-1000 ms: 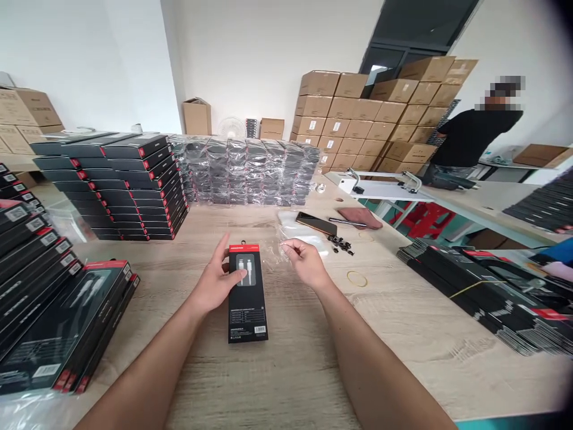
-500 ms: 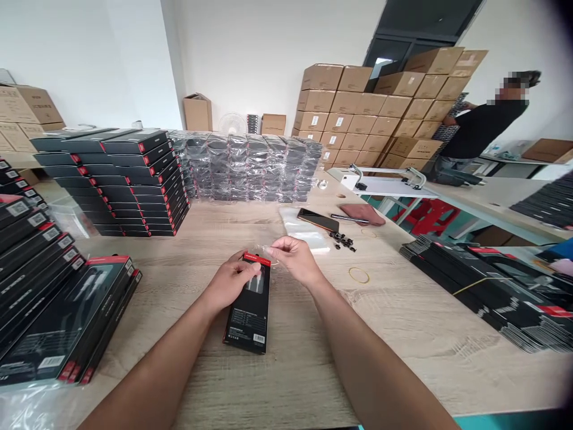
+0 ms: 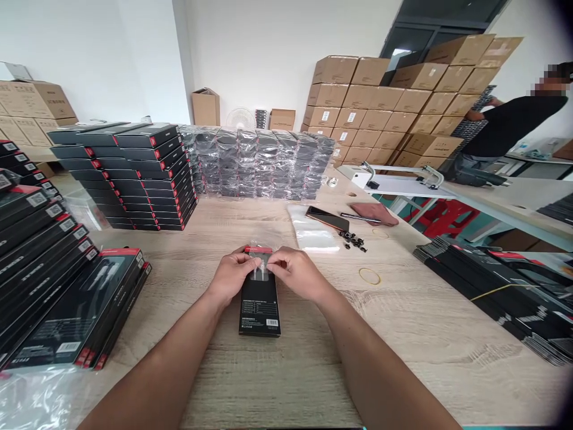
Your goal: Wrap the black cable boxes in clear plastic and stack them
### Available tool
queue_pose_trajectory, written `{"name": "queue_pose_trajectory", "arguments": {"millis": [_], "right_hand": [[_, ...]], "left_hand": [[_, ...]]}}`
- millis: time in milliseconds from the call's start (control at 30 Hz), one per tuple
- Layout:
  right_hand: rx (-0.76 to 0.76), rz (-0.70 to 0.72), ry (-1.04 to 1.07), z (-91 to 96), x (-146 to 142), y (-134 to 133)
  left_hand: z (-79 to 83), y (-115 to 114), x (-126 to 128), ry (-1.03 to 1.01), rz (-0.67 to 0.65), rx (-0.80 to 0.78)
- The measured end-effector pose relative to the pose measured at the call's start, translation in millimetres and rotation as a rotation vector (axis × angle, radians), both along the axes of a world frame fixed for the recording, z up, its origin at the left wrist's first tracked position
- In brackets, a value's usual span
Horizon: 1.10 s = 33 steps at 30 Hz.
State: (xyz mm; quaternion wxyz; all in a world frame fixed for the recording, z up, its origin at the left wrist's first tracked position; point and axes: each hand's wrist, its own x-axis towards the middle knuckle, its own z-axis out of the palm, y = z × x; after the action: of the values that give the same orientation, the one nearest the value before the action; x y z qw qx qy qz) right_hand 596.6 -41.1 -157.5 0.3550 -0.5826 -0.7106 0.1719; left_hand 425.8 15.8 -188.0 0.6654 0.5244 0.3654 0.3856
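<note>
A slim black retail box [image 3: 259, 304] with a red top edge and a clear window lies in front of me on the wooden table, printed side up. My left hand [image 3: 231, 276] grips its upper left edge, the thumb laid over the window. On the other side, my right hand [image 3: 293, 272] has its fingers pinched together at the upper right edge by the window; what is between the fingertips is hidden. Thin clear plastic film [image 3: 265, 236] shows just beyond the box's top end.
Stacked black boxes [image 3: 152, 179] and plastic-wrapped boxes [image 3: 264, 164] line the back; more boxes [image 3: 85, 310] lie at left. Clear bags [image 3: 311, 230], a phone [image 3: 327, 218], small black parts [image 3: 353, 240] and a rubber band [image 3: 369, 276] lie right of centre. Flat cartons [image 3: 492, 292] are banded at right.
My right hand has moved from the film at the box's top end down to its upper right edge. The box is turned straighter. The view has shifted slightly left.
</note>
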Motion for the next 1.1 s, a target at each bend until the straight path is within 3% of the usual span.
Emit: {"name": "queue_pose_trajectory", "arguments": {"millis": [200, 367, 433, 667, 800, 1000, 1100], "right_hand": [[0.001, -0.089, 0.121, -0.7, 2.8, 2.8], [0.055, -0.009, -0.154, -1.3, -7.4, -1.9], [0.059, -0.031, -0.161, -2.1, -8.0, -1.6], [-0.054, -0.098, 0.247, -5.5, 3.8, 7.2], [-0.019, -0.161, 0.332, -5.5, 5.2, 8.1], [0.032, -0.018, 0.088, -4.4, -7.7, 3.2], [0.044, 0.031, 0.001, -5.2, -11.5, 2.3]], "left_hand": [[-4.6, 2.5, -1.5, 0.028, 0.017, 0.061], [-4.7, 3.9, -1.9, 0.05, 0.031, 0.123], [-3.9, 3.1, -1.8, 0.08, 0.032, 0.136], [-1.2, 3.6, -3.3, 0.051, 0.005, 0.198], [-0.5, 5.0, -5.3, 0.087, 0.037, 0.212], [3.2, 3.6, -5.5, 0.086, 0.003, 0.214], [2.9, 3.8, -6.4, 0.084, -0.005, 0.116]]}}
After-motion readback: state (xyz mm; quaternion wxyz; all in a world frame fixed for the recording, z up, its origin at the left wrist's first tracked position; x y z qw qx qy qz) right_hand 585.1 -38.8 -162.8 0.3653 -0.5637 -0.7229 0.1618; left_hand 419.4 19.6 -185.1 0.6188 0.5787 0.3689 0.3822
